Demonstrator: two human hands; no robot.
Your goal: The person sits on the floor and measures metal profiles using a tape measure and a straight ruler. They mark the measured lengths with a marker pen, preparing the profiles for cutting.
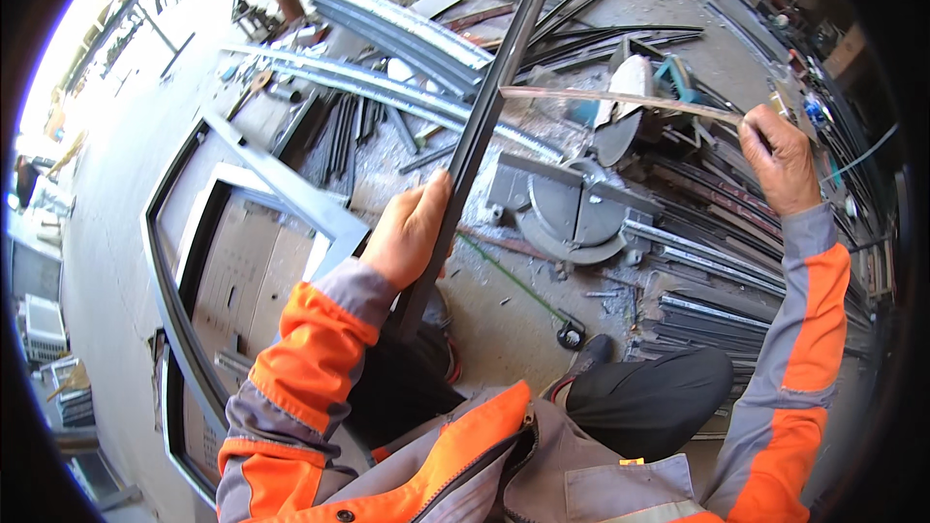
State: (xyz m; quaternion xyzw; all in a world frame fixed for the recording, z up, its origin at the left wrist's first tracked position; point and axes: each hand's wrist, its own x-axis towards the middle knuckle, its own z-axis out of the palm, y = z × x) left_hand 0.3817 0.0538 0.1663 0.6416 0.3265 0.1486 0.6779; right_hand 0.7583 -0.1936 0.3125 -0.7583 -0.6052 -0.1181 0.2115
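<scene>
Both hands were closed on stock: left hand (407, 232) clamped the dark metal profile (475, 145), right hand (778, 160) gripped a thin strip (620, 99) crossing it above the chop saw (581, 203). Neither piece appeared seated for cutting.

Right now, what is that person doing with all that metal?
A person in an orange and grey jacket holds a long dark metal bar upright in the left hand. The right hand grips a thin pale strip that reaches across to the bar. A grey circular chop saw sits on the floor below.
</scene>
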